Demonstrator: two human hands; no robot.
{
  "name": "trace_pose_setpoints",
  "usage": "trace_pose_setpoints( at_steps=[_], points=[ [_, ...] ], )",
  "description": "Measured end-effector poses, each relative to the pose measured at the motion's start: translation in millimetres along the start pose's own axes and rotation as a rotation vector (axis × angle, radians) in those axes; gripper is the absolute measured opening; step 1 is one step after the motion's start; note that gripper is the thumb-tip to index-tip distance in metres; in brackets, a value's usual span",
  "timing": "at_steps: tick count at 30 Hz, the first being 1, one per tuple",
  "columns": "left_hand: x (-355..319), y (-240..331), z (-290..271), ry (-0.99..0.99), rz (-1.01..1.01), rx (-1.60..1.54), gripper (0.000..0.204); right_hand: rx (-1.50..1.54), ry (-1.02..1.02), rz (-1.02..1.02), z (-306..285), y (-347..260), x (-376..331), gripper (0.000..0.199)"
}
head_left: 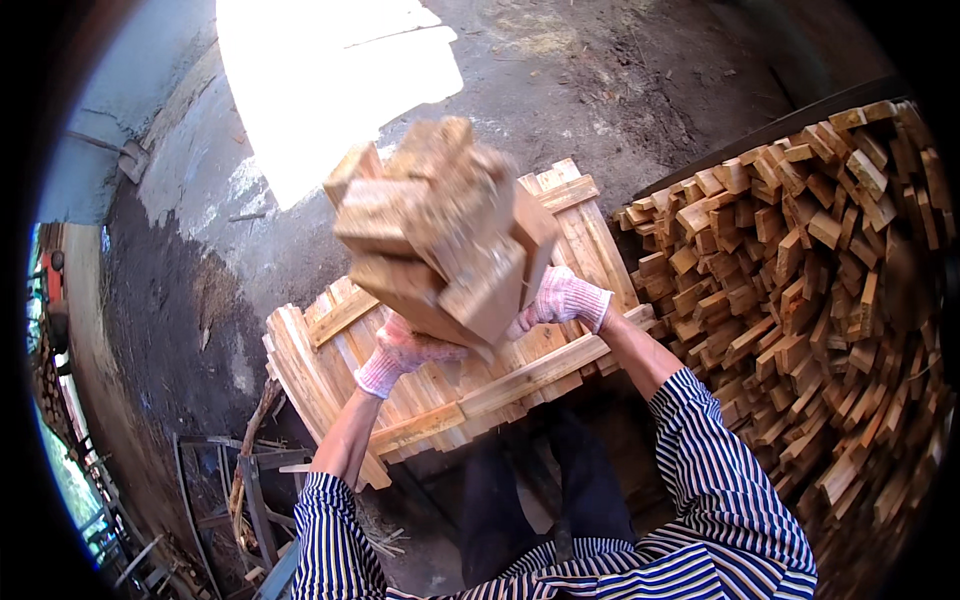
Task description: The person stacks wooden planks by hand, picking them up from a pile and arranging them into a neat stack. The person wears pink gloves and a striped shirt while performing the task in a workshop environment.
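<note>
Together the gloved left hand (pixel 405 350) and right hand (pixel 560 298) clasp a bundle of short wooden blocks (pixel 445 225) from below on either side, fingers curled shut against it, lifting it above a slatted wooden pallet (pixel 470 385). Right of the pallet's edge rises a stacked woodpile (pixel 800 280); bare concrete floor (pixel 600 80) lies open beyond.

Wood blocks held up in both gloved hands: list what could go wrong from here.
1. The wood blocks are a loose bundle pressed only between the left hand and right hand; one could slip out and drop toward the legs.
2. A falling block might strike the slatted wooden crate below and bounce.
3. The stacked offcut pile stands close at the right; a bump could loosen pieces.
</note>
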State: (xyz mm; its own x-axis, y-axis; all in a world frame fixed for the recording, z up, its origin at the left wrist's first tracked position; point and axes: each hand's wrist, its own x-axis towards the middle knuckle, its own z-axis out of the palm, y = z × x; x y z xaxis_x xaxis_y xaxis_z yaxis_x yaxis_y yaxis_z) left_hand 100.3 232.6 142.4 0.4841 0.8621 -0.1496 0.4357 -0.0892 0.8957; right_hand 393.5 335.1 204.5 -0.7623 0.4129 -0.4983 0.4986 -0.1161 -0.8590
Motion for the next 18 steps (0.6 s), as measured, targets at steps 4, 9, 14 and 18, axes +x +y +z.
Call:
trace_pose_setpoints(
  at_steps=[4,9,14,18],
  points=[
    [12,56,3,0.26,-0.225,-0.783,0.063,0.319,0.238,-0.214,17,21,-4,0.106],
    [6,-35,94,0.415,-0.526,-1.027,0.044,0.73,0.466,0.02,57,84,10,0.112],
    [75,-35,164,0.577,-0.91,-0.857,0.088,0.111,0.661,0.403,33,140,23,0.103],
    [44,-59,175,0.473,-1.16,-0.686,0.109,-0.337,0.633,0.594,42,132,2,0.089]
  ],
)
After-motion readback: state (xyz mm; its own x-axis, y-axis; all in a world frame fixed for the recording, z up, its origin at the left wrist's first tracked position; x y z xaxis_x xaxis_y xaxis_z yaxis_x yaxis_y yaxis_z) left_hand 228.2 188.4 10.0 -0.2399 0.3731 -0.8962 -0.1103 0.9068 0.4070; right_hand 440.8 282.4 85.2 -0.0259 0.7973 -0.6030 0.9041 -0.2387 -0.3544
